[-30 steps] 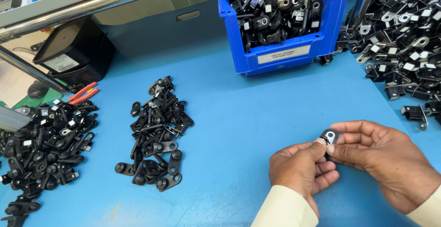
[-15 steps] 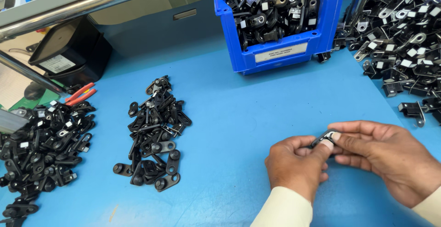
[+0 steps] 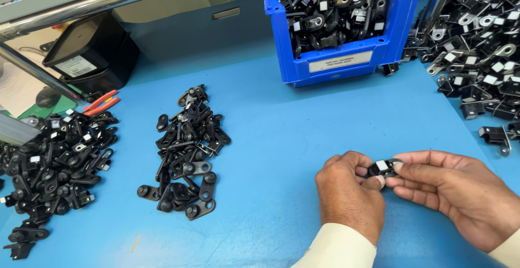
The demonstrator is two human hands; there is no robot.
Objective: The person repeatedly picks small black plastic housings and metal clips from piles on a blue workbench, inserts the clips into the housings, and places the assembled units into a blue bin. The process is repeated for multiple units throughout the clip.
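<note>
Both hands, left hand and right hand, pinch one small black bracket above the table. It looks light, rigid and smooth, best gripped by its edges.

Lower right of the frame, we see a small black plastic bracket with a white square patch. Across the frame runs the plain light-blue flat table top. Top centre, we note a deep-blue plastic bin with a white label strip. Upper left, we find red-handled pliers beside a black plastic box.
</note>
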